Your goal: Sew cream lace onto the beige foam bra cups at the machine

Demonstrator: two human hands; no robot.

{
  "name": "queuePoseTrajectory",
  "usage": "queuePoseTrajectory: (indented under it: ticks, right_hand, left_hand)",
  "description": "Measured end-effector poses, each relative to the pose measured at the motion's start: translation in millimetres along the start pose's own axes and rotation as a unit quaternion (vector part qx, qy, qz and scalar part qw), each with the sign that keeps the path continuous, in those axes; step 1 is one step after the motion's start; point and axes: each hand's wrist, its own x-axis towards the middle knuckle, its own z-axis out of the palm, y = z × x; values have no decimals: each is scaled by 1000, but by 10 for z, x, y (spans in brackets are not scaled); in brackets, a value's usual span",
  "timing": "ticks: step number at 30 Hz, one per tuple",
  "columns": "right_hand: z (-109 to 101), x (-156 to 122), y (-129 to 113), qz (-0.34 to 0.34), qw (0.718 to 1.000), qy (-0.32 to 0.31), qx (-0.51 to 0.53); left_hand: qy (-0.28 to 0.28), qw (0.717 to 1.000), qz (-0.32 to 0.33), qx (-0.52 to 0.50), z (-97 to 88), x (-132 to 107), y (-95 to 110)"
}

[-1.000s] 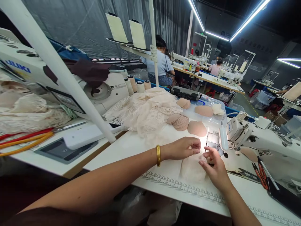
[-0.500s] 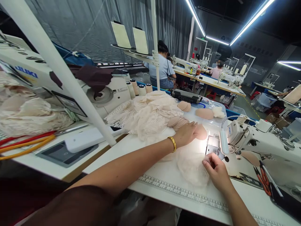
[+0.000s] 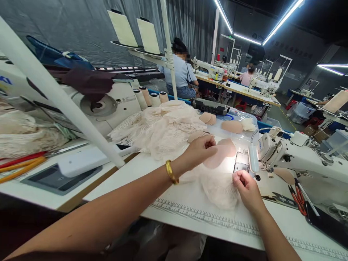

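My left hand is closed in a pinch on a thin beige fabric piece, held over the white table. Behind it lies another rounded beige piece, close to the needle plate. With finger and thumb together, my right hand grips the edge of a cream lace piece that spreads over the table. The sewing machine stands to the right, its small lamp lit. A stack of beige pieces lies partly hidden behind my left hand.
A heap of cream lace fills the table's back left. Red-handled snips lie at the right. A printed ruler runs along the front edge. Thread cones stand on a rack. A co-worker sits beyond.
My left hand has come back toward me and left from the beige pieces, with one thin piece in its fingers. My right hand stays on the lace. The view has shifted slightly.
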Motion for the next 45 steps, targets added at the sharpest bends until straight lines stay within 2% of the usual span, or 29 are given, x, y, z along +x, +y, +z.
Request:
queuePoseTrajectory:
  ticks: [2,4,7,9,12,13,14,16,17,18,19,21,23,25,27,29,31,33,35,38,40,45]
  right_hand:
    - [-13,8,-2,2,1000,2,2]
    - [-32,7,-9,0,1000,3,1]
    - [-50,-27,-50,-12,1000,-7,0]
    - [-41,-75,-100,-22,1000,-15,-5]
    - [-2,-175,-165,-73,996,-10,-51]
    - [9,-210,-171,-100,992,-6,-74]
    - [15,-244,-167,-130,987,4,-97]
    - [12,-299,-127,-191,971,38,-140]
    - [3,-315,-96,-217,961,60,-160]
    - [-8,-322,-60,-239,951,83,-178]
    - [-21,-320,-23,-259,941,103,-193]
    - [-46,-282,47,-293,925,122,-211]
    - [-75,-207,105,-324,911,119,-225]
    - [-126,-115,153,-350,895,90,-260]
    - [-205,-32,192,-359,883,49,-297]
    - [-303,22,219,-355,880,-7,-315]
    - [-399,43,229,-336,884,-64,-317]
    - [-478,39,231,-318,885,-103,-325]
    - [-541,13,241,-307,885,-103,-334]
    - [-618,-48,274,-309,879,-69,-356]
    - [-660,-87,286,-307,874,-61,-373]
    - [-712,-114,232,-294,872,-74,-384]
  left_hand:
    - [-93,992,-15,-78,-29,-242,47]
    - [-164,980,-28,-105,-4,-454,89]
    - [-181,982,-20,-43,117,-636,131]
    - [-158,987,14,18,214,-662,140]
    - [-124,978,158,58,284,-601,154]
    - [-141,967,207,50,276,-565,163]
    - [-183,953,237,40,255,-528,173]
    - [-298,923,237,50,193,-455,183]
    - [-336,912,223,71,163,-422,178]
    - [-345,908,214,101,141,-393,163]
    - [-323,911,219,135,127,-368,139]
    - [-214,915,270,210,119,-335,72]
    - [-102,891,333,290,124,-333,8]
    - [-54,860,373,343,131,-362,-21]
    - [-87,849,396,338,155,-396,2]
    - [-152,838,429,300,223,-400,67]
    - [-197,816,471,273,346,-360,139]
    - [-211,804,483,276,502,-293,177]
    - [-207,804,477,286,651,-234,159]
    - [-162,818,478,277,792,-208,51]
    - [-140,825,482,258,830,-229,-25]
    - [-133,831,482,246,864,-285,-86]
